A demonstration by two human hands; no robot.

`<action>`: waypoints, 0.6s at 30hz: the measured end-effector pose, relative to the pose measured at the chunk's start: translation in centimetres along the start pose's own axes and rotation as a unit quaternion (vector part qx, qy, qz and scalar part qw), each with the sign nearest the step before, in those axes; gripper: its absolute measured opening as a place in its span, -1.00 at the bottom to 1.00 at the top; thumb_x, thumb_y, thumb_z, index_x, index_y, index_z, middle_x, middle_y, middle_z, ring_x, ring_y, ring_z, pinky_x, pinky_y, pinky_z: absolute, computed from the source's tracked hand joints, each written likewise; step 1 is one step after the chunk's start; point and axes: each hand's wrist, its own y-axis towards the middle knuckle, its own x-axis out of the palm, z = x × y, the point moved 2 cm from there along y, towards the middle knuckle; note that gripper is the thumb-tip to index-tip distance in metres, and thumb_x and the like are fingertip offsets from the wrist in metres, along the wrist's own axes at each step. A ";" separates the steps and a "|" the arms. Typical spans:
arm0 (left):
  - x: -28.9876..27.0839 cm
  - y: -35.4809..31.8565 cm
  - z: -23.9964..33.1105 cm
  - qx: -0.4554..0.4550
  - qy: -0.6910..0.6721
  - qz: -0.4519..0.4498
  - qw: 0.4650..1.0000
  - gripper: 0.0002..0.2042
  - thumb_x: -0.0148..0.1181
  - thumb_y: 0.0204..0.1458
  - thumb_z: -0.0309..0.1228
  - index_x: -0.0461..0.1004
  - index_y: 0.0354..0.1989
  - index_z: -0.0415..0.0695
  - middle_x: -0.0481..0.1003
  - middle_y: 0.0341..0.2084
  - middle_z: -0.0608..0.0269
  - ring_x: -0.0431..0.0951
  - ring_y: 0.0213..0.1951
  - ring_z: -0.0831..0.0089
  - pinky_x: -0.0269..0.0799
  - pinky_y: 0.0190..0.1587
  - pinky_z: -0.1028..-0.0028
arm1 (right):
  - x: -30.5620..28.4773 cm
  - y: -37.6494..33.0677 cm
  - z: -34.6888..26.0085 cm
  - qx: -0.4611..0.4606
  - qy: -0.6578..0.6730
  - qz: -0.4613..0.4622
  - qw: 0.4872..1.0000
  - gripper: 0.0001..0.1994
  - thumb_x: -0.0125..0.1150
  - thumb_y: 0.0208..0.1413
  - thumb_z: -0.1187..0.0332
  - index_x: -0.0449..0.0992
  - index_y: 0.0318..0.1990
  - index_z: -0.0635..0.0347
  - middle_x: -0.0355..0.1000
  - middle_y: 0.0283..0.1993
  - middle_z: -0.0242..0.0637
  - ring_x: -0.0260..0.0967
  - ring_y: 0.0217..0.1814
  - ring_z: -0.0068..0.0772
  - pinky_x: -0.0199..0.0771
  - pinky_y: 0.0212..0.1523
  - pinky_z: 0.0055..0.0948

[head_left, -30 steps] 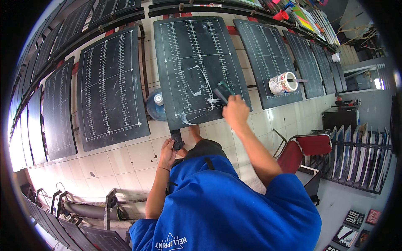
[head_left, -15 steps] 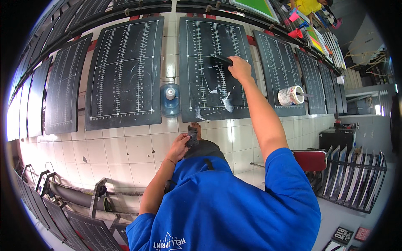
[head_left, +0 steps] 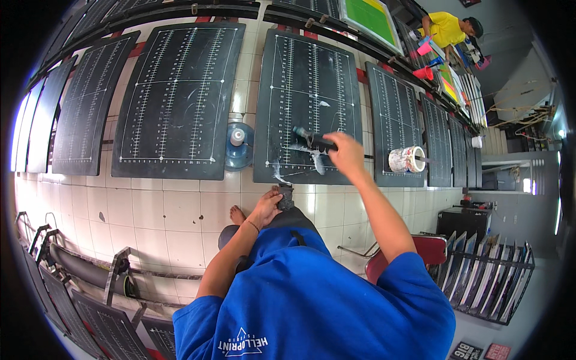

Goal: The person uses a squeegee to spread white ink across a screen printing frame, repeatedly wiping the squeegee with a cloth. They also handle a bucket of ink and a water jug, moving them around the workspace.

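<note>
Over the near half of the black board (head_left: 288, 66), my right hand (head_left: 348, 157) grips a dark-handled tool (head_left: 315, 141) beside a white smear (head_left: 318, 162); my left hand (head_left: 267, 207) pinches a dark wad (head_left: 286, 197) by the near edge. I'd press evenly, overlap strokes.

Blue short-sleeved shirt (head_left: 336, 300), white triangular print (head_left: 242, 334); thin dark left-wrist bracelet (head_left: 252, 225); dark legwear (head_left: 294, 219); bare foot (head_left: 237, 215).

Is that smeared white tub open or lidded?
Open: the tub has its mouth uncovered, with a stick poking out. How full, I cannot tell.
</note>
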 end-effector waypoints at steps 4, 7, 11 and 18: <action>0.2 1.6 -1.9 0.027 -0.044 0.003 0.999 -0.79 -0.04 0.30 -0.51 0.32 0.07 -0.25 0.47 -0.03 0.10 0.57 -0.01 0.24 0.55 0.08 0.18 | -0.9 8.7 5.7 -0.004 -0.075 0.033 0.997 -0.63 0.21 -0.05 0.45 0.57 -0.01 -0.01 0.52 -0.07 -0.28 0.50 -0.04 -0.07 0.51 -0.06 -0.18; 0.6 3.3 -3.4 0.036 -0.056 0.011 0.998 -0.79 -0.05 0.31 -0.50 0.32 0.07 -0.23 0.46 -0.04 0.12 0.56 0.00 0.24 0.54 0.09 0.16 | -0.4 13.2 8.4 0.001 -0.064 0.030 0.997 -0.63 0.25 -0.04 0.42 0.57 -0.01 -0.05 0.52 -0.04 -0.35 0.49 0.02 -0.13 0.51 -0.02 -0.18; 3.3 4.1 -5.7 0.056 -0.091 0.033 0.994 -0.77 -0.06 0.32 -0.48 0.30 0.10 -0.20 0.46 -0.02 0.14 0.56 0.01 0.24 0.53 0.10 0.17 | 0.8 11.2 7.5 -0.022 -0.087 0.016 0.996 -0.62 0.30 -0.06 0.40 0.57 0.00 -0.06 0.51 -0.01 -0.38 0.49 0.04 -0.17 0.53 -0.02 -0.16; 8.4 5.9 -8.7 0.143 -0.181 0.043 0.972 -0.77 -0.11 0.35 -0.42 0.26 0.11 -0.20 0.48 0.01 0.02 0.56 -0.02 0.19 0.58 -0.05 0.06 | 1.3 -1.2 3.8 -0.083 -0.080 -0.037 0.993 -0.49 0.41 -0.11 0.29 0.48 0.07 0.10 0.38 -0.08 -0.28 0.47 -0.08 -0.15 0.60 -0.22 -0.16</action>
